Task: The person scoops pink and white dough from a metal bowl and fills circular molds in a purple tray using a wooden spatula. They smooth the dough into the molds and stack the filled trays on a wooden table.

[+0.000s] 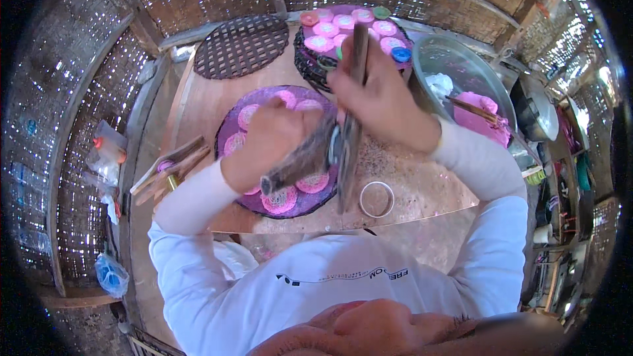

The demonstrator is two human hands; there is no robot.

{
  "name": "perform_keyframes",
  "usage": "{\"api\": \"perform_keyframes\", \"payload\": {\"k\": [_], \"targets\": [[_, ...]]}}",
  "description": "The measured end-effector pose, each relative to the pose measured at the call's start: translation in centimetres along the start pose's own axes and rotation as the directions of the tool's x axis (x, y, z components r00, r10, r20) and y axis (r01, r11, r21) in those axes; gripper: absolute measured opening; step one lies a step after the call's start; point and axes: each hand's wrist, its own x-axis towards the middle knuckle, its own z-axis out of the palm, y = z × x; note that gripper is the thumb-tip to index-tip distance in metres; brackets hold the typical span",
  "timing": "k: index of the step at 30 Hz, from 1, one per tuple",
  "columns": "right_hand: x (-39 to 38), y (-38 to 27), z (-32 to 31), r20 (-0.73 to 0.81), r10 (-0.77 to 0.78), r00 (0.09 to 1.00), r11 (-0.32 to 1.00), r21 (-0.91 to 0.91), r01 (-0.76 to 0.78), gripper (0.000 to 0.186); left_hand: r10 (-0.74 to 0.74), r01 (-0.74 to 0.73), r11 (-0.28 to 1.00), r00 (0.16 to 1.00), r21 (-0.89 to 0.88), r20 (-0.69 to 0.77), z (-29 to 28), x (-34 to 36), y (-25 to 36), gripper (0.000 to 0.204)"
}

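My right hand [379,95] grips an upright dark wooden bar [358,43] of a hand tool above the table. My left hand [270,135] is closed near the tool's other, slanting wooden bar [290,165], apparently gripping it; motion blurs the fingers. A pale ring-like part shows where the bars meet. Beneath my left hand and the tool lies a round purple sheet on a dark-rimmed tray [233,118], holding several round, lacy pink pieces [278,199]. A white ring [377,199] lies on the table right of that tray.
A plywood table [425,191] carries a woven lattice mat [241,46], a raised tray of pink and coloured discs [344,21], a large basin [442,53] with pink dough-like stuff [475,115], and a wooden tool [184,158] at left. A pot [541,112] and cluttered shelves stand right.
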Motion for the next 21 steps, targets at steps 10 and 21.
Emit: {"api": "perform_keyframes", "payload": {"k": [10,21], "targets": [[-7.9,-3.6,-8.9,0.329,-0.351,0.877,0.918,-0.064,0.392,0.025,0.161,0.338,0.649,0.815,-0.681,0.557,0.5,1.4,2.3,0.033],[-4.0,7.2,-20.6,-0.768,-0.011,0.641,0.607,0.504,0.614,0.014,-0.124,0.029,0.181,0.992,-0.983,0.006,13.1,8.5,8.7,0.040]]}}
